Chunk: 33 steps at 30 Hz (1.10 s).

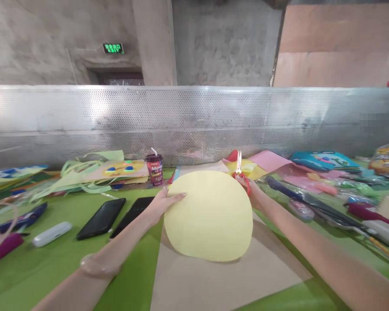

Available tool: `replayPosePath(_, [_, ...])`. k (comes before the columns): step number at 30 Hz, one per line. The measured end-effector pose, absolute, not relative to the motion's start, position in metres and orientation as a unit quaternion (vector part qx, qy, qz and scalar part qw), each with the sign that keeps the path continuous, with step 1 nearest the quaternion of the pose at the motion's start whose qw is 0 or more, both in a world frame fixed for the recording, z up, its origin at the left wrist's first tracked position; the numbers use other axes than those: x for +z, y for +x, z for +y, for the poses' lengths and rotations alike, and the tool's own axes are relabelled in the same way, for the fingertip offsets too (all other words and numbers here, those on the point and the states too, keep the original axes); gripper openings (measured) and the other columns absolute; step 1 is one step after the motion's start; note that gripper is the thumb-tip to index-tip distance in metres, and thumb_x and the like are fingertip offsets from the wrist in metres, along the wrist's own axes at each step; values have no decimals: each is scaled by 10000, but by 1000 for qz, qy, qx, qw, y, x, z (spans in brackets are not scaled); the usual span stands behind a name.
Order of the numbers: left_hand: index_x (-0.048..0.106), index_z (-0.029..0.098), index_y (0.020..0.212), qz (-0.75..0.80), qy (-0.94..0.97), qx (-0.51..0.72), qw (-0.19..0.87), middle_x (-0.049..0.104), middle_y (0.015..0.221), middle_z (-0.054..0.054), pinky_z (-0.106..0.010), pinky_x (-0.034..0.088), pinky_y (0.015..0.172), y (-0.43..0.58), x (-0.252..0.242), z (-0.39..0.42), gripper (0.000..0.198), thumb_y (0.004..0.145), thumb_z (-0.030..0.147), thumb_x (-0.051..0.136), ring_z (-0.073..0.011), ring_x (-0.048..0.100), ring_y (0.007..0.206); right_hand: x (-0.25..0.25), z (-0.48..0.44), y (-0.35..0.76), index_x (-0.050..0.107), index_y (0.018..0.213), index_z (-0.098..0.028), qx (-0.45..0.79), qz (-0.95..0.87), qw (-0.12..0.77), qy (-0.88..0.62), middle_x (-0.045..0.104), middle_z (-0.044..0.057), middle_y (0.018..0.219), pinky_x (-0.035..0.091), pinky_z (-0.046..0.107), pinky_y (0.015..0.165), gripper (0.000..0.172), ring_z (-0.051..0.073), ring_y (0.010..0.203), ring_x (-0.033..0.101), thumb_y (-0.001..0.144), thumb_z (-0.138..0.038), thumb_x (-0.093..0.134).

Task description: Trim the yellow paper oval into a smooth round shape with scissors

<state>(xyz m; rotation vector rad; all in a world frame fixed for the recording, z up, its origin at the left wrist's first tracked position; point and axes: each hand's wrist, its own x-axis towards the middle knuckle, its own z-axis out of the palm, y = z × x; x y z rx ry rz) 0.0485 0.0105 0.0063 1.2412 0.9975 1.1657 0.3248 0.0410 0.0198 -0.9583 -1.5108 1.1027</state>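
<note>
A large, roughly round sheet of pale yellow paper is held up in front of me, tilted above the table. My left hand grips its left edge, thumb on the front and the other fingers hidden behind. Red-handled scissors point upward at the paper's upper right edge, in my right hand. That hand is partly hidden by the paper, so I cannot tell whether it also touches the sheet. Below lies a larger beige sheet on the green tabletop.
Two black phones and a white oblong device lie on the left. A purple cup with a straw stands behind them. Paper strips lie at the back left, a blue pouch at the back right. A perforated metal panel borders the table.
</note>
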Motion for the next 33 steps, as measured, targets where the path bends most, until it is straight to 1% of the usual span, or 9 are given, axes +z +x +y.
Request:
replayPosePath(3, [650,89,889,422,536,477,554,670,899,-151,-331,535,652,48,5,11,371,594,296,737,-268,648,757,23,35,324,513,729,-222,529,-584,515,-337,591,19,707,473,288,594,351,179,647,577,611,-530,631])
replayPosePath(7, [650,88,877,437,534,471,549,672,890,-150,-334,534,649,50,6,9,372,586,303,741,-271,649,745,24,33,325,547,737,-201,584,-560,510,-291,598,20,731,464,261,622,287,155,658,573,619,-429,675])
replayPosePath(12, [634,108,905,451,512,478,553,675,883,-142,-324,537,603,50,7,9,387,589,302,744,-265,651,715,23,35,325,544,716,-176,541,-599,480,-344,546,-16,627,420,220,515,248,109,547,519,573,-296,708])
replayPosePath(15, [628,109,911,461,479,504,552,675,879,-148,-325,539,588,46,5,14,396,584,296,750,-261,652,700,22,40,324,523,712,-175,493,-609,493,-377,512,-37,577,378,215,466,277,94,492,477,546,-293,709])
replayPosePath(20, [633,107,952,413,455,498,611,642,989,-171,-358,540,658,41,-1,22,410,599,286,738,-276,637,811,24,46,324,508,712,-189,446,-559,578,-393,510,-47,552,365,224,465,258,98,481,468,550,-290,682])
replayPosePath(23, [648,87,909,436,478,483,590,644,978,-178,-354,539,670,43,-4,24,378,593,272,740,-274,632,820,27,44,323,511,706,-196,448,-526,601,-402,507,-46,541,357,228,447,241,98,460,456,561,-296,675])
replayPosePath(25, [652,84,870,457,489,507,543,654,953,-164,-330,537,673,44,-5,24,326,611,270,726,-258,633,813,27,43,322,517,690,-193,448,-533,598,-398,516,-33,541,368,235,453,229,108,468,467,584,-330,666])
replayPosePath(29, [643,91,846,458,485,573,476,670,895,-127,-310,539,635,45,-5,26,233,678,251,667,-229,636,765,19,48,326,532,689,-178,455,-576,569,-371,576,13,613,424,252,531,248,136,549,528,656,-409,615])
replayPosePath(33, [639,84,823,446,474,608,455,674,811,-110,-306,542,591,43,-5,29,193,693,225,649,-213,635,701,10,57,336,506,610,-168,409,-611,532,-420,525,-11,523,389,229,462,264,111,471,497,673,-405,603])
